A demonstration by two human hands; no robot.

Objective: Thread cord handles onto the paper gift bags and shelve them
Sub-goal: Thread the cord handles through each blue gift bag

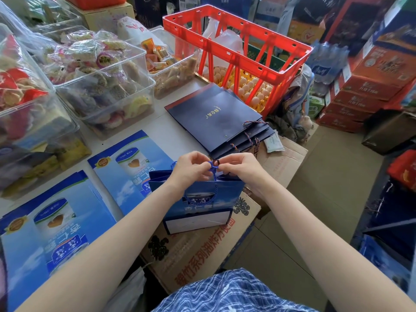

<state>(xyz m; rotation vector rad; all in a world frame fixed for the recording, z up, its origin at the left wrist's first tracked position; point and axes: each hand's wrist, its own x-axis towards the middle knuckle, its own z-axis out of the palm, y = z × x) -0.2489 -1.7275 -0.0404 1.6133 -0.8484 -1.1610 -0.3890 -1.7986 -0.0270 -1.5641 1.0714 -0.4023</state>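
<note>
Both hands are working at the top edge of a blue paper gift bag [198, 199] that is standing upright on a flattened cardboard box [191, 251] at the near edge of the worktop [166, 129]. The left hand [191, 168] and right hand [238, 167] are each pinching the blue cord handle [213, 168] between thumb and fingertips, the cord bunching in a small knot between them and trailing down the bag's front. The bag's face is showing a sky print with the characters 杏仁露. To the left, flat blue gift bags [56, 221] are lying on the worktop, printed with a can marked 240ml and the same 杏仁 characters, seen upside down. Farther off, a stack of navy gift bags [213, 115] with gold lettering, too small to read, is lying with striped cords at its near edge. Behind it a red plastic crate [236, 48] is sitting over trays of eggs [247, 86]. The cardboard box is carrying red print reading 系列油炸方便面.
</note>
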